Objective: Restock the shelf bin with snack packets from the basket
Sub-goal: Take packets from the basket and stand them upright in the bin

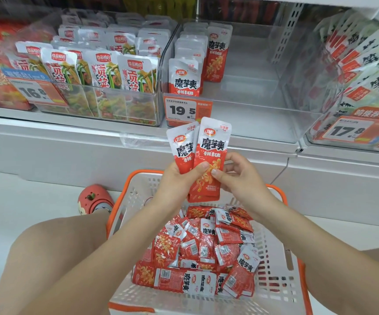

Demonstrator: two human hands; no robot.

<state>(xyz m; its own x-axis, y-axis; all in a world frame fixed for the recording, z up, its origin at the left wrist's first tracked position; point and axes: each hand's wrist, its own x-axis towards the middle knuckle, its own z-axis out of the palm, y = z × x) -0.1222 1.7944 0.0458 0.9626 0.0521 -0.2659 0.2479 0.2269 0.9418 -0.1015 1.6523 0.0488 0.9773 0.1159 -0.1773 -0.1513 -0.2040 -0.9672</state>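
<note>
L hand [179, 178] & R hand [236, 176] both pinch a fanned bunch of red-and-white foil snack packets [206, 155] upright above the white orange-rimmed plastic basket [274, 280], w/ the clear plastic shelf bin [252, 114] just beyond.

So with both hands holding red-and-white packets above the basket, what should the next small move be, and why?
Probably lift the red-and-white snack packets, pinched by the left hand and right hand, up into the clear plastic shelf bin. Matching packets stand only at its left side; the rest looks bare, and the white-and-orange basket holds many more.
</note>
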